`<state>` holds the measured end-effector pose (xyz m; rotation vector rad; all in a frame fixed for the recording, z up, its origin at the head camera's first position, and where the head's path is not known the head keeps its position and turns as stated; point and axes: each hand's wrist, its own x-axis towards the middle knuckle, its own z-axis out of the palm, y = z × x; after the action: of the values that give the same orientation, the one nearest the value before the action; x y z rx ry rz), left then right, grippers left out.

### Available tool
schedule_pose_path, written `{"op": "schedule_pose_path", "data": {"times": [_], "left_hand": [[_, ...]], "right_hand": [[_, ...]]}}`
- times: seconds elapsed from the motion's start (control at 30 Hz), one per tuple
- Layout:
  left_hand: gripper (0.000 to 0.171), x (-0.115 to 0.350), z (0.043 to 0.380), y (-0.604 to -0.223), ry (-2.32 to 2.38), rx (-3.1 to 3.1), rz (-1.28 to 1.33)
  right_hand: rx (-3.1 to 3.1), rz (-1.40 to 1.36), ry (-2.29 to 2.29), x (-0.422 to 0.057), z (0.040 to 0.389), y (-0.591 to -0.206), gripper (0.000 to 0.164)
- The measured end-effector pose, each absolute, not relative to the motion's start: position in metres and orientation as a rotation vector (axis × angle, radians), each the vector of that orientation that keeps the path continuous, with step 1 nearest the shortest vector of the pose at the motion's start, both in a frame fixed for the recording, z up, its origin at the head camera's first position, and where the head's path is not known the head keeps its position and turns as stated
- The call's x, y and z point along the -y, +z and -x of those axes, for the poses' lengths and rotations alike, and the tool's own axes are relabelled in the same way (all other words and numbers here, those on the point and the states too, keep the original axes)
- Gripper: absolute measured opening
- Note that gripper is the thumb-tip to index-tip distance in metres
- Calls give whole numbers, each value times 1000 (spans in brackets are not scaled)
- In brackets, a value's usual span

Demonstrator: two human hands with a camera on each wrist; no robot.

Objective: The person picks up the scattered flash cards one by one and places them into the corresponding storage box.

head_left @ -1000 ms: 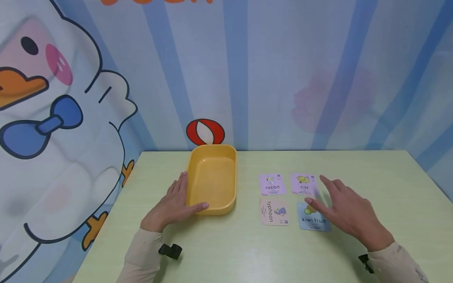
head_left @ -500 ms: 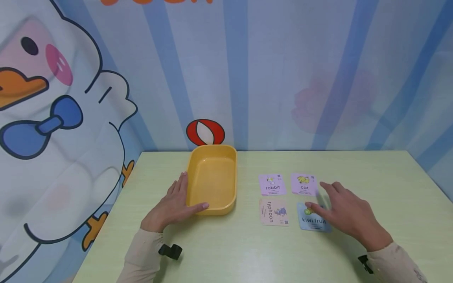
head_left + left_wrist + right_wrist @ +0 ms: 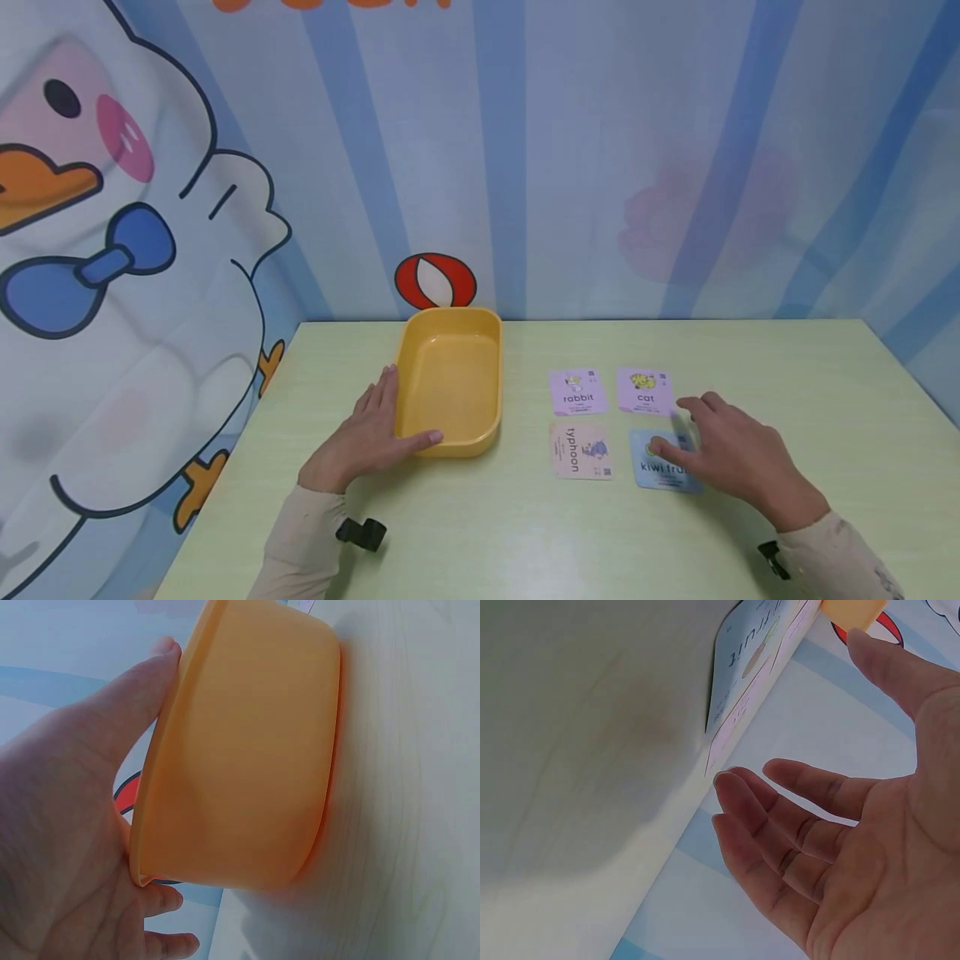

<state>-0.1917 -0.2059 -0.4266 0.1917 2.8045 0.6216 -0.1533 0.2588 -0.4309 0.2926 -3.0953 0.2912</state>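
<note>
My left hand (image 3: 363, 442) rests against the near left corner of a yellow plastic tray (image 3: 450, 387). Its straight fingers lie along the side, and the thumb reaches over the near rim; the left wrist view shows the tray's outer wall (image 3: 240, 750). My right hand (image 3: 742, 458) hovers over the blue "kiwi fruit" card (image 3: 658, 477) with fingers loosely bent, thumb and forefinger apart, holding nothing. Part of that card is hidden by the thumb. In the right wrist view, the relaxed fingers (image 3: 780, 840) are beside the cards. Just behind is the purple "cat" card (image 3: 645, 392).
A purple "rabbit" card (image 3: 577, 393) and a pink "typhoon" card (image 3: 581, 452), turned sideways, lie between the tray and my right hand. The pale table (image 3: 510, 533) ends at a blue striped backdrop (image 3: 570, 167) with a duck drawing on the left.
My right hand has sunk slightly toward the kiwi fruit card, its fingers bending a little more and its thumb covering more of the card. The left hand and tray have stayed put.
</note>
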Motion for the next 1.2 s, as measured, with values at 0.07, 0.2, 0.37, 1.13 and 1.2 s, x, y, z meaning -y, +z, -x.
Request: {"op": "schedule_pose_path", "data": {"times": [0.07, 0.2, 0.37, 1.13, 1.2], "left_hand": [[128, 206, 192, -427, 624, -2804, -192], [127, 205, 191, -426, 627, -2802, -194], [128, 205, 190, -426, 623, -2802, -197], [133, 208, 192, -430, 622, -2799, -186], [133, 207, 192, -430, 628, -2796, -181]], "right_hand": [[3098, -295, 292, -259, 153, -432, 89], [3107, -302, 296, -259, 153, -432, 87], [3135, -307, 313, -260, 152, -433, 84], [3182, -327, 306, -262, 154, -438, 85], [3184, -324, 306, -261, 155, -439, 83]]}}
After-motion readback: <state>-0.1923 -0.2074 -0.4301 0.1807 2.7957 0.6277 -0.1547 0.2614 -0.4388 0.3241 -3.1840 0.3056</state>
